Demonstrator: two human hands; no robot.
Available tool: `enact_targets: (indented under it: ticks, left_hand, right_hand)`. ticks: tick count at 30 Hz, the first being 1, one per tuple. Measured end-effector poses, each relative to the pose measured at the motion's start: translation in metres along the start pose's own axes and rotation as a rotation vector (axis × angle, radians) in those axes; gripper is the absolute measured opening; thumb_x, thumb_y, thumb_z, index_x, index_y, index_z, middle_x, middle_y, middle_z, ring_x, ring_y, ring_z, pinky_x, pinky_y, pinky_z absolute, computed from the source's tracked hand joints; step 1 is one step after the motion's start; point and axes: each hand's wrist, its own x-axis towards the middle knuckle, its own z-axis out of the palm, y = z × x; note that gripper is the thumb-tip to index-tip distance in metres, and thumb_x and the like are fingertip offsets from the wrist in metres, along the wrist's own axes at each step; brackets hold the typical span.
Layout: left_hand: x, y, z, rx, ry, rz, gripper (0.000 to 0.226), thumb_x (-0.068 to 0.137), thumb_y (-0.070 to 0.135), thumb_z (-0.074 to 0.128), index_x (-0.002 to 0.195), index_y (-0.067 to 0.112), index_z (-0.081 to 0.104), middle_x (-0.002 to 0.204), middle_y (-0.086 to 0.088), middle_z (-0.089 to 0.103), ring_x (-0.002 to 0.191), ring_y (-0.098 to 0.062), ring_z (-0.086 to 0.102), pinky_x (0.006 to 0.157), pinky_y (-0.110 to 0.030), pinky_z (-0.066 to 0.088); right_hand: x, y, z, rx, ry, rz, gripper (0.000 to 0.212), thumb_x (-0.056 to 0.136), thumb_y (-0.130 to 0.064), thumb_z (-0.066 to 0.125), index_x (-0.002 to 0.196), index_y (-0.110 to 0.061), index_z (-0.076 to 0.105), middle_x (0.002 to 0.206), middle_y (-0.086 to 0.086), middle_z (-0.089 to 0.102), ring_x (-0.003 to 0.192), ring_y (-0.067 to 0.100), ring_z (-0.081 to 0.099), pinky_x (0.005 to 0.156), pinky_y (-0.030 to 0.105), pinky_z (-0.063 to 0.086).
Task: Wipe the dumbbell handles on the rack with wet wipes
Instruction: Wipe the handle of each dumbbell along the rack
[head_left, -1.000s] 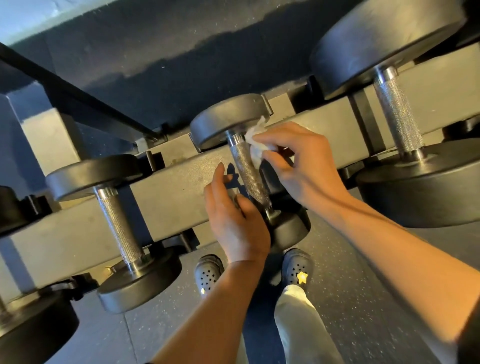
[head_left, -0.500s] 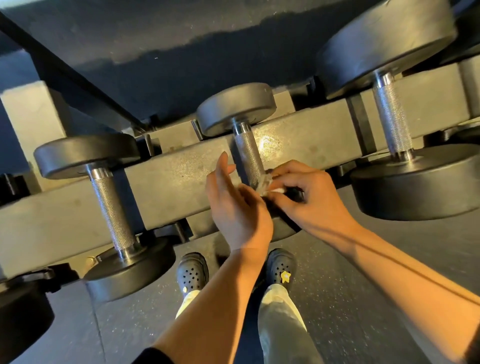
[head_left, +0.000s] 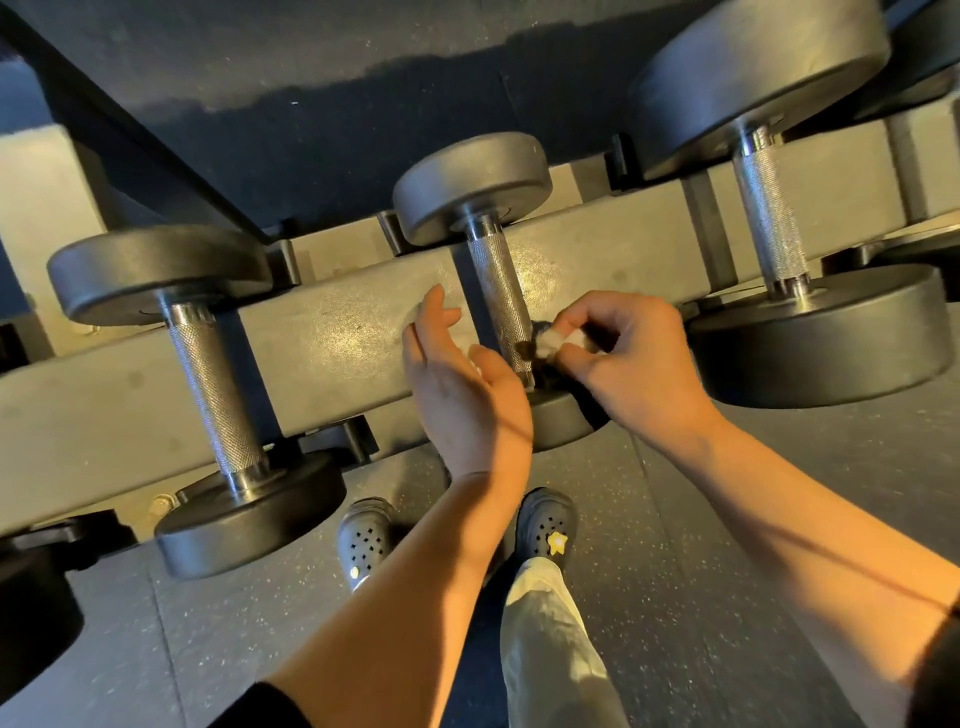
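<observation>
Three dumbbells sit across the grey rack beam, which runs from the lower left of the frame up toward the upper right. Middle dumbbell: knurled steel handle at frame centre, far plate above it, near plate mostly hidden under the hands. Left dumbbell in the left half of the frame, handle bare. Right dumbbell, the largest, in the upper right, handle bare.

Right hand, centre right: fingers curled, thumb and fingertips pinching a small bunched white wet wipe. Wipe sits just right of the lower end of the middle handle; whether it touches the metal cannot be told. Small dark shadow on the handle beside it.

Left hand, just left of the same handle: fingers straight and together, pointing up the frame, holding nothing. Thumb lies close against the handle's lower end; contact unclear.

Bottom centre: two dark perforated clogs on a speckled rubber floor, the right one with a yellow star charm. Light trouser leg below.
</observation>
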Motion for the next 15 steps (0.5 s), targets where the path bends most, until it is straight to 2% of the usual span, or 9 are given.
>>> enact_targets:
  ticks: [4, 6, 9, 12, 14, 15]
  left_hand:
    - [-0.001, -0.016, -0.019, 0.033, 0.022, -0.018, 0.049, 0.084, -0.013, 0.052, 0.131, -0.003, 0.045, 0.113, -0.019, 0.057, 0.094, -0.01, 0.048, 0.079, 0.005, 0.03]
    - [-0.001, -0.02, -0.023, 0.03, -0.002, -0.03, 0.049, 0.083, -0.013, 0.052, 0.131, -0.003, 0.045, 0.113, -0.019, 0.058, 0.09, -0.006, 0.048, 0.08, 0.005, 0.029]
    - [0.001, -0.025, -0.026, 0.022, -0.067, -0.072, 0.051, 0.082, -0.01, 0.051, 0.131, 0.002, 0.047, 0.116, -0.016, 0.057, 0.094, -0.007, 0.048, 0.08, 0.007, 0.028]
    - [0.0, -0.026, -0.029, 0.03, -0.143, -0.069, 0.05, 0.081, -0.007, 0.047, 0.13, 0.004, 0.048, 0.115, -0.013, 0.056, 0.095, -0.004, 0.043, 0.079, 0.007, 0.026]
    - [-0.002, -0.027, -0.031, 0.027, -0.192, -0.038, 0.048, 0.083, -0.005, 0.046, 0.13, 0.004, 0.048, 0.114, -0.012, 0.056, 0.098, -0.01, 0.046, 0.079, 0.007, 0.025]
    - [-0.002, -0.028, -0.032, 0.029, -0.22, -0.044, 0.048, 0.083, -0.005, 0.047, 0.13, 0.006, 0.048, 0.114, -0.011, 0.055, 0.099, -0.011, 0.046, 0.079, 0.008, 0.024]
  right_hand:
    - [-0.003, -0.006, -0.008, 0.452, 0.142, 0.061, 0.012, 0.077, 0.0, 0.071, 0.086, 0.005, 0.066, 0.083, 0.017, 0.067, 0.077, 0.022, 0.064, 0.077, 0.034, 0.052]
    - [0.001, -0.015, -0.001, 0.456, 0.126, 0.038, 0.017, 0.078, -0.002, 0.071, 0.091, 0.006, 0.065, 0.088, 0.02, 0.067, 0.082, 0.03, 0.064, 0.078, 0.038, 0.053]
    - [0.01, -0.027, 0.02, 0.269, 0.112, -0.073, 0.013, 0.08, -0.008, 0.073, 0.09, -0.002, 0.068, 0.087, 0.012, 0.067, 0.081, 0.024, 0.062, 0.072, 0.031, 0.051]
    - [0.015, -0.022, 0.03, -0.2, 0.141, -0.299, 0.015, 0.076, -0.003, 0.071, 0.089, -0.01, 0.072, 0.092, 0.001, 0.069, 0.089, 0.015, 0.052, 0.075, 0.016, 0.039]
    - [0.017, -0.02, 0.026, -0.453, 0.089, -0.483, 0.019, 0.074, 0.001, 0.068, 0.088, -0.011, 0.073, 0.097, -0.001, 0.07, 0.09, 0.017, 0.045, 0.075, 0.017, 0.035]
    - [0.018, -0.023, 0.022, -0.546, 0.01, -0.572, 0.019, 0.074, 0.003, 0.065, 0.086, -0.011, 0.073, 0.099, -0.001, 0.07, 0.089, 0.018, 0.044, 0.074, 0.019, 0.035]
